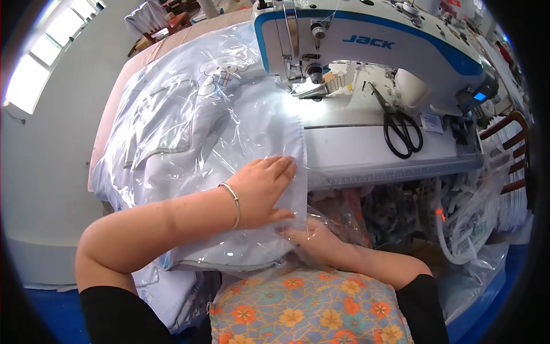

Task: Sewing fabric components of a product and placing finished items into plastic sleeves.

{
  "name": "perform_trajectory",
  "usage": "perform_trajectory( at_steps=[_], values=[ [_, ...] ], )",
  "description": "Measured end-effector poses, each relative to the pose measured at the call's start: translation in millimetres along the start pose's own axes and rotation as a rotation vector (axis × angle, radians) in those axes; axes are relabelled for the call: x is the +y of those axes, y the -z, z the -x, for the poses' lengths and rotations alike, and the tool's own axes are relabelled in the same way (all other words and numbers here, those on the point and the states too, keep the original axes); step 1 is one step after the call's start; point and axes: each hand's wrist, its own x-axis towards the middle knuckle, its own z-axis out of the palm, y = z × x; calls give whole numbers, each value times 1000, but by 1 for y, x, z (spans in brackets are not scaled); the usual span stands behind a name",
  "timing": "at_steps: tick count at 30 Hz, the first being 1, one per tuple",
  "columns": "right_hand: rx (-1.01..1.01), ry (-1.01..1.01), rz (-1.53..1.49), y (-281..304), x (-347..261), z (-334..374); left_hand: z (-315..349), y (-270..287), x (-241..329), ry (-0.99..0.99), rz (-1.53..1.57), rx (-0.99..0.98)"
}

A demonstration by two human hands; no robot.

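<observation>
A pale bluish-white fabric piece [269, 123] with cartoon prints and grey piping lies under shiny clear plastic [166, 123], spread over the left of the sewing table. My left hand [263, 186], a silver bangle at its wrist, rests flat on the plastic-covered fabric near its right edge, fingers stretched out. Just below, at the table's front edge, my right hand [318, 239] is closed on the lower right corner of that fabric and plastic. Its fingers are partly hidden, and loose clear film lies about the wrist. The fabric's far right edge reaches toward the white and blue sewing machine [372, 34].
Black-handled scissors [403, 132] lie on the machine bed to the right. A small white label [432, 122] sits beside them. Below the table, at right, stands a white plastic basket [452, 229] with clear bags around it. Floral cloth [309, 309] covers my lap.
</observation>
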Motion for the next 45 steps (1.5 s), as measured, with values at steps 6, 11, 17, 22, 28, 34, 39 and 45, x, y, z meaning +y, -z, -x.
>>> perform_trajectory(
  at_steps=[6, 11, 17, 22, 28, 34, 39, 45],
  values=[
    [13, 13, -213, -7, 15, -10, -14, -17, -17, -105, 40, 139],
    [51, 109, -242, -8, 4, -12, -22, -14, -21, -154, 34, 130],
    [220, 843, 879, 3, -36, -15, -42, 13, -54, -195, 92, 111],
    [130, 269, -183, 0, -52, -32, -27, 50, -30, -322, -137, 179],
    [120, 288, -369, -4, -65, -28, 41, 77, 3, -140, -225, -224],
    [-129, 279, -428, -5, -39, -40, 131, 82, 22, -68, -168, 266],
    [-245, 168, -235, -26, 5, -60, 81, 87, 68, -28, -80, 369],
    [86, 744, 316, -22, -9, 5, -28, 22, 38, 367, -389, 285]
  ],
)
